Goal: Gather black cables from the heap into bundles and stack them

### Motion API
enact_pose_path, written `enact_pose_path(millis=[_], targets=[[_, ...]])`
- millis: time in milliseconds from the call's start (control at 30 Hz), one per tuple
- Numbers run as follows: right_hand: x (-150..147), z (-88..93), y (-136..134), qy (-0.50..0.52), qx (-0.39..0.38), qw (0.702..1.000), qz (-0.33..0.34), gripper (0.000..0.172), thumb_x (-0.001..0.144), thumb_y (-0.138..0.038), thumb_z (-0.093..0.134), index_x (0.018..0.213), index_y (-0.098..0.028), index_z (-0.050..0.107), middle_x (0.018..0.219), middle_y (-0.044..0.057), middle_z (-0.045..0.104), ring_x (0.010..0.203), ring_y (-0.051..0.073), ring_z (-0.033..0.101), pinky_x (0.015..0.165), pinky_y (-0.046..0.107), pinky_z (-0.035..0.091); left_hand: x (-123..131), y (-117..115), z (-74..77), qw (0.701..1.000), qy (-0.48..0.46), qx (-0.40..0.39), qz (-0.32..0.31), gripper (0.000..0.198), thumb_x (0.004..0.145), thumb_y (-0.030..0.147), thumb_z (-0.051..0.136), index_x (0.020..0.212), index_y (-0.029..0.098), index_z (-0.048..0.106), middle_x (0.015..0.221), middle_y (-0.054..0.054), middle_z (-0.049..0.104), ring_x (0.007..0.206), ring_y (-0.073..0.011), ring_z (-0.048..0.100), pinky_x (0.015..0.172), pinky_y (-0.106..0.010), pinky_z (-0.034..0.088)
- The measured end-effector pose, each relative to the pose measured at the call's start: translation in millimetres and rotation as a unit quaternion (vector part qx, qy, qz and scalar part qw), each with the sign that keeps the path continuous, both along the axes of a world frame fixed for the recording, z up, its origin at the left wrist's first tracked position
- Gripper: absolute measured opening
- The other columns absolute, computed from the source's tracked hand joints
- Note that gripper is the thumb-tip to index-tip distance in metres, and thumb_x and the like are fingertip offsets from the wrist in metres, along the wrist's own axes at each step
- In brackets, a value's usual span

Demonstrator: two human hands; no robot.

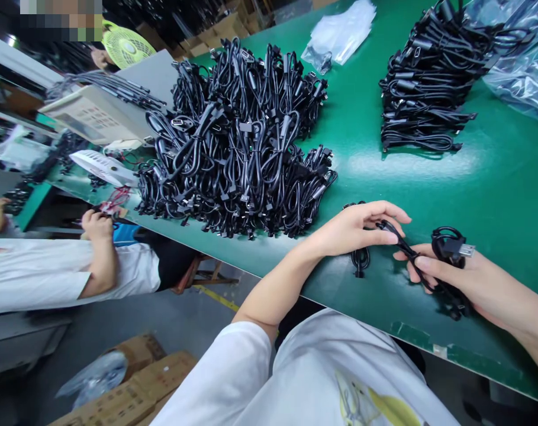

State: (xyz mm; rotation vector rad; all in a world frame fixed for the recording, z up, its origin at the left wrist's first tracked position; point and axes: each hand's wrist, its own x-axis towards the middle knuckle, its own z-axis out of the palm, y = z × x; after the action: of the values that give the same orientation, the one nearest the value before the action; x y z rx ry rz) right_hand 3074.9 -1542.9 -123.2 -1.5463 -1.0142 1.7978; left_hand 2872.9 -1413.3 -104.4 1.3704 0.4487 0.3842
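Between my two hands hangs a bundled black cable (411, 253), held over the green table. My left hand (361, 228) pinches its looped upper end between thumb and fingers. Lower down, my right hand (450, 275) has its fingers closed round the same bundle. A coil with a silver USB plug (466, 250) sticks up at my right hand; whether it belongs to the same cable cannot be made out. Another small coiled black cable (360, 258) lies on the table beneath my left wrist, partly hidden by it.
A big heap of bundled black cables (251, 148) covers the table's middle left. More bundles (424, 94) lie in a row at the back right, beside clear plastic bags (524, 65). The green table (508, 195) has its edge before me. Another person (73, 272) sits at the left.
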Motion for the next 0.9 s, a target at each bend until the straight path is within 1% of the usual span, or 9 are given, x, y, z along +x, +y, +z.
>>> enact_pose_path(millis=[67,167,267,367,500,600,667,800,900], targets=[[3.4,-4.2,-1.3,-0.044,0.013,0.999,0.006,0.041,0.083,-0.062,0.061,0.087,-0.021,0.068,0.082,0.003,0.065,0.071,0.017,0.052,0.070,0.031,0.038,-3.3,4.0,0.1,0.999,-0.008,0.008,-0.043,0.034,0.082,0.026,0.072,0.111,0.014,0.060,0.101,-0.008,0.066,0.098,-0.0149,0.063,0.091,-0.031,0.046],[8.4,-4.7,-2.2,-0.039,0.017,0.999,0.007,0.041,0.083,-0.061,0.061,0.089,-0.021,0.068,0.079,0.003,0.064,0.071,0.017,0.052,0.068,0.030,0.039,-5.7,5.0,2.6,0.998,-0.014,0.019,-0.054,0.031,0.083,0.023,0.069,0.111,0.014,0.059,0.107,-0.009,0.065,0.103,-0.0158,0.062,0.093,-0.031,0.046],[9.0,1.1,-1.0,0.008,-0.003,1.000,-0.005,0.042,0.081,-0.060,0.065,0.096,-0.021,0.070,0.075,0.002,0.064,0.066,0.016,0.051,0.063,0.029,0.040,-3.8,-0.1,4.1,0.999,-0.004,0.025,-0.029,0.028,0.083,0.025,0.070,0.106,0.014,0.060,0.104,-0.008,0.065,0.098,-0.0149,0.063,0.091,-0.031,0.047],[6.3,7.5,1.5,0.042,-0.030,0.998,-0.034,0.046,0.078,-0.059,0.068,0.104,-0.021,0.070,0.075,0.002,0.064,0.063,0.014,0.051,0.059,0.027,0.042,0.6,-6.1,2.2,0.999,0.014,0.029,0.017,0.028,0.082,0.033,0.071,0.099,0.013,0.061,0.097,-0.006,0.064,0.090,-0.0135,0.061,0.086,-0.030,0.047],[4.6,9.3,3.4,0.042,-0.043,0.997,-0.050,0.046,0.076,-0.056,0.072,0.103,-0.020,0.072,0.075,0.002,0.064,0.061,0.012,0.049,0.055,0.024,0.043,4.3,-7.6,-0.9,0.991,0.064,0.101,0.063,0.030,0.079,0.042,0.072,0.087,0.014,0.064,0.103,-0.007,0.063,0.095,-0.0158,0.059,0.082,-0.028,0.046],[6.0,6.4,2.3,0.074,-0.061,0.994,-0.054,0.043,0.076,-0.054,0.072,0.102,-0.020,0.072,0.070,0.002,0.062,0.057,0.011,0.048,0.050,0.023,0.043,4.3,-6.1,-1.4,0.987,0.075,0.132,0.061,0.033,0.080,0.047,0.069,0.076,0.015,0.062,0.094,-0.005,0.063,0.084,-0.0128,0.056,0.077,-0.027,0.043],[6.7,4.5,1.2,0.099,-0.074,0.991,-0.054,0.042,0.076,-0.053,0.071,0.102,-0.021,0.073,0.068,0.002,0.061,0.055,0.012,0.049,0.047,0.023,0.044,4.0,-6.2,-1.3,0.990,0.064,0.113,0.055,0.038,0.081,0.050,0.067,0.070,0.015,0.057,0.086,-0.003,0.061,0.078,-0.0113,0.053,0.074,-0.028,0.042],[5.3,4.9,0.5,0.119,-0.087,0.988,-0.050,0.043,0.075,-0.054,0.072,0.101,-0.019,0.073,0.065,0.002,0.059,0.052,0.013,0.049,0.043,0.024,0.045,4.8,-9.0,-2.0,0.997,0.048,0.036,0.047,0.047,0.078,0.052,0.069,0.061,0.016,0.043,0.076,0.000,0.054,0.074,-0.0103,0.050,0.071,-0.027,0.040],[3.1,9.1,1.6,0.136,-0.098,0.985,-0.044,0.042,0.076,-0.053,0.071,0.101,-0.019,0.072,0.064,0.001,0.059,0.050,0.011,0.047,0.042,0.024,0.045,5.6,-9.6,-2.9,0.998,0.059,-0.001,0.038,0.049,0.080,0.054,0.067,0.061,0.016,0.042,0.075,0.001,0.053,0.073,-0.0095,0.048,0.072,-0.027,0.040]])
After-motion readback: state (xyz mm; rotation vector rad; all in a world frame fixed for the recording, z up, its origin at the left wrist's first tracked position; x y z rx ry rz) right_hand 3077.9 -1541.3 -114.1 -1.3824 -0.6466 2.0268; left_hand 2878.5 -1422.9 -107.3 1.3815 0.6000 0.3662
